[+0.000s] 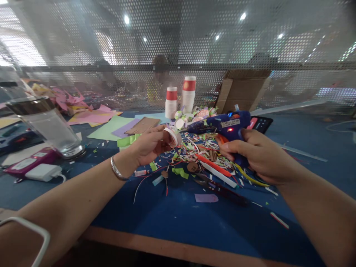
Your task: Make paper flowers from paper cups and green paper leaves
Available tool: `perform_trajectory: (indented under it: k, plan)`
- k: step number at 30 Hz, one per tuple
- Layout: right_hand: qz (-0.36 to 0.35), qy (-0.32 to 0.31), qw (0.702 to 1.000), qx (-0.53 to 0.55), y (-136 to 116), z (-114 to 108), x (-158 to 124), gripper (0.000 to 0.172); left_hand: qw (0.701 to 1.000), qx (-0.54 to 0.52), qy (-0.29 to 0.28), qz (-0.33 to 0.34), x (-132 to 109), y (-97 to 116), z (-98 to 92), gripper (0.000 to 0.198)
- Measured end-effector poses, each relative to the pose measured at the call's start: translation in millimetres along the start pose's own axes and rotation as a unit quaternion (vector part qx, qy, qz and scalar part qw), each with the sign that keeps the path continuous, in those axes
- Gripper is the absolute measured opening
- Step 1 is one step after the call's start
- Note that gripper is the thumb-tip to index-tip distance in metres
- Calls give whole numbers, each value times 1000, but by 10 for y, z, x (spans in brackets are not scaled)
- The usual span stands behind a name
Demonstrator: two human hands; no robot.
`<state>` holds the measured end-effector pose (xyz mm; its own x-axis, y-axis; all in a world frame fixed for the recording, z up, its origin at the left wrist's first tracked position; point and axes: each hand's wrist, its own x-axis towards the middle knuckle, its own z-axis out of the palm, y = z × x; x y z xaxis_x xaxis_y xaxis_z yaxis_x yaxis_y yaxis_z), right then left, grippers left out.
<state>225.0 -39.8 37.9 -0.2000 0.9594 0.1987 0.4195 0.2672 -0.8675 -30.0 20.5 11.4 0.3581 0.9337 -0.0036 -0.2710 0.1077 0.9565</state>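
My left hand (150, 145) pinches a small round paper cup piece (172, 136) with a pink rim, held sideways above the blue table. My right hand (254, 154) grips a blue hot glue gun (222, 126) whose red light is on. The gun's nozzle points left toward the paper cup piece and almost touches it. A silver bangle sits on my left wrist. Below both hands lies a heap of paper scraps (205, 155) in several colours.
Two stacks of red-and-white paper cups (180, 98) stand at the back by a perforated screen. A cardboard box (240, 91) is at the back right, a glass jar (47, 126) at the left, coloured paper sheets (111, 126) behind, a phone (260, 123) near the gun, a charger (43, 172).
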Motion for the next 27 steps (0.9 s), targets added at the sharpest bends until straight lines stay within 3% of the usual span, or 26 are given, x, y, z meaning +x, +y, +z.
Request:
perform_trajectory:
  k: [9, 18, 27]
  plan:
    - [-28, 6, 998, -59, -14, -4, 27, 30, 1000, 5, -16, 12, 17, -26, -38, 12]
    - [-18, 38, 991, -130, -10, -20, 17, 28, 1000, 1, 2, 9, 15, -12, -18, 13]
    - [-53, 28, 987, -150, 23, -48, 31, 29, 1000, -5, 18, -3, 31, -35, -56, 14]
